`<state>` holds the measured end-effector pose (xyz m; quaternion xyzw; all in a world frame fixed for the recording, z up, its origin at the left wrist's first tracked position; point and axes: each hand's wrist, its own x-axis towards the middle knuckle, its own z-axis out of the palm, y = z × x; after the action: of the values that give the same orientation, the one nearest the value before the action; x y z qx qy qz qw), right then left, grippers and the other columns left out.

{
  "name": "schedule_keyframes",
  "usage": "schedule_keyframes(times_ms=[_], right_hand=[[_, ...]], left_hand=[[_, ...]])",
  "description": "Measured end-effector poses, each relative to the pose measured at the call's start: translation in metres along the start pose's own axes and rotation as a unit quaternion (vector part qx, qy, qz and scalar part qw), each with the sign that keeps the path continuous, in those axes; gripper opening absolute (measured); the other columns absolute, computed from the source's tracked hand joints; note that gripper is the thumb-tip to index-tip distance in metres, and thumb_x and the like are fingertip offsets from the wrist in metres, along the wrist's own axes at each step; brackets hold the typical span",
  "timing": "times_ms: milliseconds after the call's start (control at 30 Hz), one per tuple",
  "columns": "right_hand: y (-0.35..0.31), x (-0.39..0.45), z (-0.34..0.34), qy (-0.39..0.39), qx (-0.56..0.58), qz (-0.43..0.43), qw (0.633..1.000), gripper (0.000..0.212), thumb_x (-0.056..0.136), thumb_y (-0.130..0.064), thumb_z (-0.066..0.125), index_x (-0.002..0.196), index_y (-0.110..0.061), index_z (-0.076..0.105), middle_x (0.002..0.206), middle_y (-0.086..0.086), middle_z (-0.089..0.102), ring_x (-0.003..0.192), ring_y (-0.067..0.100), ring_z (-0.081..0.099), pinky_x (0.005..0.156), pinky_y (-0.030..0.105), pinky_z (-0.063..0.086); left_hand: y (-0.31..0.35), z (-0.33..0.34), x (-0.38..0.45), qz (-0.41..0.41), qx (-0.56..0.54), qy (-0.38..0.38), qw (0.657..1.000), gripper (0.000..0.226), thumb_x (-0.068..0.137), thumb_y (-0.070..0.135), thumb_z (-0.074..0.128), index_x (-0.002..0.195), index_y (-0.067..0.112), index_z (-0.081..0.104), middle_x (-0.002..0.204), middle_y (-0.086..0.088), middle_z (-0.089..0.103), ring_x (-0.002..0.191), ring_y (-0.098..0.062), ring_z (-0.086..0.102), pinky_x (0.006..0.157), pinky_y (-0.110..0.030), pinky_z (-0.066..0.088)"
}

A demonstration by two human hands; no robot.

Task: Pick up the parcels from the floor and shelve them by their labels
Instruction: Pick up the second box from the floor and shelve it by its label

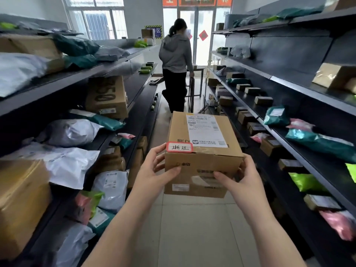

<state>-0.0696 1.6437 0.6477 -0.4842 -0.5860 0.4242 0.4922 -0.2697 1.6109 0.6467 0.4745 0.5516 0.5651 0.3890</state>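
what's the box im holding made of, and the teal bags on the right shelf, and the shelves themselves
The box looks like brown corrugated cardboard, matte, with creased edges, glossy clear tape and a white paper label. The teal bags look like thin plastic film: shiny highlights and soft wrinkles. The shelves seem to be dark painted metal, judging by thin flat edges, though that is less certain.

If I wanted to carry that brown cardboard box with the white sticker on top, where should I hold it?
Probably hold the brown cardboard box by its two opposite side walls, one hand from each side, near the bottom corners. Its flat, straight sides give palms something to press on. That is how the left hand and right hand grip it at the near corners, keeping the white shipping label facing up and readable.
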Motion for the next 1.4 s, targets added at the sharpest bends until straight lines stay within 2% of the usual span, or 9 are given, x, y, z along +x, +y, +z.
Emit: schedule_keyframes(times_ms=[300, 400, 467, 567, 767, 1033, 1200, 1300, 1400], right_hand=[[0.034, 0.133, -0.006, -0.016, 0.005, 0.012, 1.000, 0.058, 0.070, -0.010, 0.076, 0.117, -0.029, 0.047, 0.116, -0.009, 0.061, 0.113, 0.013, 0.054, 0.092, 0.035, 0.048], [0.046, 0.190, -0.015, -0.027, 0.003, 0.008, 1.000, 0.058, 0.069, -0.011, 0.077, 0.115, -0.030, 0.049, 0.116, -0.008, 0.062, 0.113, 0.015, 0.056, 0.095, 0.042, 0.048], [0.051, 0.227, -0.020, -0.036, 0.006, 0.008, 0.999, 0.059, 0.068, -0.011, 0.078, 0.116, -0.030, 0.050, 0.116, -0.006, 0.063, 0.113, 0.016, 0.057, 0.095, 0.045, 0.048], [0.058, 0.274, -0.025, -0.048, 0.017, 0.007, 0.999, 0.060, 0.067, -0.009, 0.078, 0.115, -0.030, 0.050, 0.116, -0.006, 0.063, 0.114, 0.017, 0.056, 0.094, 0.043, 0.049], [0.076, 0.343, -0.027, -0.062, 0.002, 0.012, 0.998, 0.060, 0.067, -0.012, 0.079, 0.115, -0.032, 0.049, 0.117, -0.008, 0.062, 0.114, 0.014, 0.056, 0.097, 0.045, 0.047], [0.096, 0.446, -0.017, -0.049, 0.002, 0.009, 0.999, 0.060, 0.067, -0.011, 0.078, 0.116, -0.031, 0.049, 0.116, -0.006, 0.063, 0.115, 0.017, 0.056, 0.096, 0.043, 0.049], [0.098, 0.523, -0.006, -0.033, -0.008, -0.002, 0.999, 0.060, 0.067, -0.014, 0.079, 0.114, -0.037, 0.048, 0.118, -0.008, 0.062, 0.116, 0.015, 0.055, 0.096, 0.044, 0.048], [0.094, 0.567, 0.001, -0.022, -0.008, -0.011, 1.000, 0.058, 0.067, -0.014, 0.079, 0.106, -0.044, 0.047, 0.117, -0.009, 0.061, 0.115, 0.014, 0.055, 0.097, 0.044, 0.048], [0.096, 0.612, 0.011, -0.002, -0.009, -0.020, 1.000, 0.059, 0.066, -0.015, 0.079, 0.108, -0.042, 0.048, 0.117, -0.009, 0.061, 0.113, 0.014, 0.056, 0.098, 0.045, 0.046]], left_hand=[[-0.018, 0.041, 0.125, -0.016, -0.009, -0.003, 1.000, 0.058, 0.073, 0.013, 0.072, 0.122, 0.034, 0.048, 0.120, 0.001, 0.063, 0.116, -0.018, 0.056, 0.101, -0.046, 0.045], [-0.022, 0.061, 0.172, -0.014, -0.013, 0.015, 1.000, 0.057, 0.072, 0.013, 0.074, 0.120, 0.034, 0.050, 0.118, 0.001, 0.065, 0.114, -0.019, 0.058, 0.100, -0.046, 0.046], [-0.021, 0.074, 0.201, -0.015, -0.015, 0.028, 0.999, 0.059, 0.066, 0.020, 0.076, 0.117, 0.036, 0.052, 0.117, 0.001, 0.066, 0.112, -0.020, 0.059, 0.099, -0.046, 0.047], [-0.020, 0.089, 0.240, -0.017, -0.014, 0.041, 0.999, 0.064, 0.058, 0.032, 0.077, 0.116, 0.039, 0.052, 0.117, 0.004, 0.066, 0.113, -0.020, 0.059, 0.098, -0.047, 0.047], [-0.029, 0.108, 0.306, -0.023, -0.019, 0.050, 0.998, 0.057, 0.073, 0.010, 0.073, 0.121, 0.033, 0.051, 0.118, 0.000, 0.065, 0.112, -0.021, 0.059, 0.096, -0.046, 0.048], [-0.045, 0.124, 0.413, -0.012, -0.023, 0.040, 0.999, 0.058, 0.074, 0.007, 0.071, 0.124, 0.028, 0.049, 0.118, -0.003, 0.065, 0.112, -0.021, 0.059, 0.095, -0.040, 0.050], [-0.047, 0.127, 0.498, 0.004, -0.019, 0.017, 1.000, 0.058, 0.074, 0.009, 0.071, 0.124, 0.027, 0.049, 0.118, -0.003, 0.065, 0.110, -0.020, 0.060, 0.091, -0.034, 0.050], [-0.047, 0.129, 0.548, 0.017, -0.020, 0.001, 1.000, 0.055, 0.075, 0.008, 0.070, 0.123, 0.028, 0.050, 0.117, -0.001, 0.066, 0.110, -0.018, 0.060, 0.091, -0.031, 0.050], [-0.050, 0.128, 0.600, 0.027, -0.023, -0.015, 0.999, 0.053, 0.075, 0.007, 0.070, 0.119, 0.031, 0.052, 0.116, 0.000, 0.067, 0.110, -0.018, 0.060, 0.092, -0.032, 0.049]])
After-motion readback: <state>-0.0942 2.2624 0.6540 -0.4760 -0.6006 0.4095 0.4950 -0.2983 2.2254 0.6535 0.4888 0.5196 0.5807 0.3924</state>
